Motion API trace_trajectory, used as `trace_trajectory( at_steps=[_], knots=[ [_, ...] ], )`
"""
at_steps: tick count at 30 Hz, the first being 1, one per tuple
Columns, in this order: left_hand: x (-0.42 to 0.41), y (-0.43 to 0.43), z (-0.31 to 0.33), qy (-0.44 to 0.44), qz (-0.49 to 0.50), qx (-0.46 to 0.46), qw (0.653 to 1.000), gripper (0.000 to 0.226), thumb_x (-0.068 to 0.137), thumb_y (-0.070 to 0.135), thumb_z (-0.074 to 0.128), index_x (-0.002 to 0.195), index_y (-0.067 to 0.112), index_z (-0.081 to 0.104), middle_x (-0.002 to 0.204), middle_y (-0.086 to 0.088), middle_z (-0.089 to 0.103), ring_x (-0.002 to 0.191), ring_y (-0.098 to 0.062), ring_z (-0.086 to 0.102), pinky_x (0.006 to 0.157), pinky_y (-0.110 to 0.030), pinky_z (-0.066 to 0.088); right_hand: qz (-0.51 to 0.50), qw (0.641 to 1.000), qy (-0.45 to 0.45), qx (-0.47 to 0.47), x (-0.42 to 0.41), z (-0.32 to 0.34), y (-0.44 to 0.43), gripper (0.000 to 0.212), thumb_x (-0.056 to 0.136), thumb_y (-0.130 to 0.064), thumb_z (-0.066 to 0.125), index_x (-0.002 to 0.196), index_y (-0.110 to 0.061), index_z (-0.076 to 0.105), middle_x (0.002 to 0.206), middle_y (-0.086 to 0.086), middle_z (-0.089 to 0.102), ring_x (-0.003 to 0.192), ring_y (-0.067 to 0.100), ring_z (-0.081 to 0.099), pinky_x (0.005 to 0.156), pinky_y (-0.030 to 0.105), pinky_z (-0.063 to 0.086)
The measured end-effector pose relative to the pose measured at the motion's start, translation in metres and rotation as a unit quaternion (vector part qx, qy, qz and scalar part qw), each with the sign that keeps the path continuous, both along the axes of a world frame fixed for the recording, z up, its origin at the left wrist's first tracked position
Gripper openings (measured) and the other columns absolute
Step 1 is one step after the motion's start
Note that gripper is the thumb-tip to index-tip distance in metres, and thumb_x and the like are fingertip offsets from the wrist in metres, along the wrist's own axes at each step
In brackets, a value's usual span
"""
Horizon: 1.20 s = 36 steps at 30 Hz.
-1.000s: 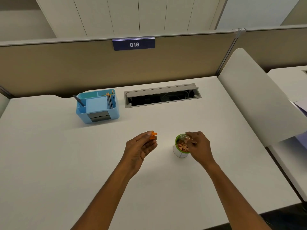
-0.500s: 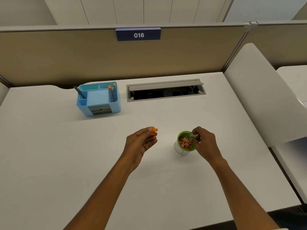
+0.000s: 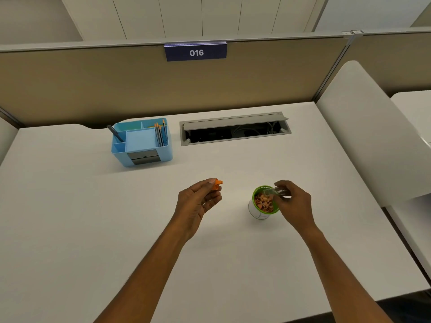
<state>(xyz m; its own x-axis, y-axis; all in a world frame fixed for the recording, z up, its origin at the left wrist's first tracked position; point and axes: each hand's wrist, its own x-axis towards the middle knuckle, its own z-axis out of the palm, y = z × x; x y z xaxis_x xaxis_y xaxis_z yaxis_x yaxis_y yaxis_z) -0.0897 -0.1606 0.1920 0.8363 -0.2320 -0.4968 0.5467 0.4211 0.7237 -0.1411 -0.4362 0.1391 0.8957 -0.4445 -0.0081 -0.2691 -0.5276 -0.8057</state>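
Observation:
A small white cup with a green rim stands on the white desk, holding brownish-orange shavings. My right hand grips a small clear plastic container, tilted with its mouth over the cup's rim. My left hand hovers to the left of the cup and pinches a small orange piece between thumb and fingers, apart from the cup.
A blue desk organiser with pencils and a dark pen stands at the back left. An open grey cable hatch is set into the desk behind the cup. A beige partition with a "016" label closes the back; a white side panel rises at the right.
My right hand has tipped the clear container over the cup's rim, where it still sits. My left hand stays in place with the orange piece. The camera shifted slightly.

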Motion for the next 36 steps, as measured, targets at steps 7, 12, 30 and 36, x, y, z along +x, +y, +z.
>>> trace_trajectory(
  at_steps=[7,12,30,36],
  knots=[
    [-0.001,0.014,0.006,-0.032,-0.009,-0.001,0.999,0.027,0.077,0.028,0.082,0.101,0.015,0.086,0.105,-0.010,0.084,0.095,-0.021,0.080,0.077,-0.028,0.064,0.009,0.946,-0.080,0.315,-0.015,0.035,0.046,0.029,0.082,0.001,0.081,0.103,-0.019,0.077,0.097,0.000,0.081,0.091,0.012,0.076,0.076,0.018,0.057],
    [-0.003,0.028,0.013,-0.046,-0.001,-0.004,0.999,0.028,0.078,0.026,0.082,0.103,0.015,0.086,0.109,-0.011,0.083,0.098,-0.022,0.079,0.079,-0.029,0.064,0.085,0.927,-0.113,0.346,-0.008,0.067,0.086,0.028,0.082,0.001,0.081,0.105,-0.013,0.076,0.106,0.005,0.080,0.099,0.017,0.076,0.081,0.019,0.057],
    [-0.020,0.076,0.023,-0.088,0.031,0.027,0.995,0.040,0.073,0.026,0.087,0.109,0.008,0.082,0.111,-0.015,0.082,0.106,-0.029,0.078,0.083,-0.030,0.063,0.249,0.925,-0.114,0.265,0.015,0.081,0.157,0.029,0.085,0.003,0.078,0.112,-0.006,0.073,0.110,0.010,0.078,0.108,0.024,0.073,0.091,0.031,0.061],
    [-0.022,0.086,0.022,-0.084,0.014,0.048,0.995,0.037,0.072,0.035,0.086,0.100,0.012,0.086,0.098,-0.012,0.084,0.091,-0.024,0.079,0.080,-0.031,0.064,0.268,0.929,-0.092,0.237,0.017,0.081,0.164,0.032,0.084,-0.002,0.080,0.114,-0.010,0.076,0.108,0.003,0.080,0.105,0.020,0.075,0.093,0.031,0.061]
  ],
)
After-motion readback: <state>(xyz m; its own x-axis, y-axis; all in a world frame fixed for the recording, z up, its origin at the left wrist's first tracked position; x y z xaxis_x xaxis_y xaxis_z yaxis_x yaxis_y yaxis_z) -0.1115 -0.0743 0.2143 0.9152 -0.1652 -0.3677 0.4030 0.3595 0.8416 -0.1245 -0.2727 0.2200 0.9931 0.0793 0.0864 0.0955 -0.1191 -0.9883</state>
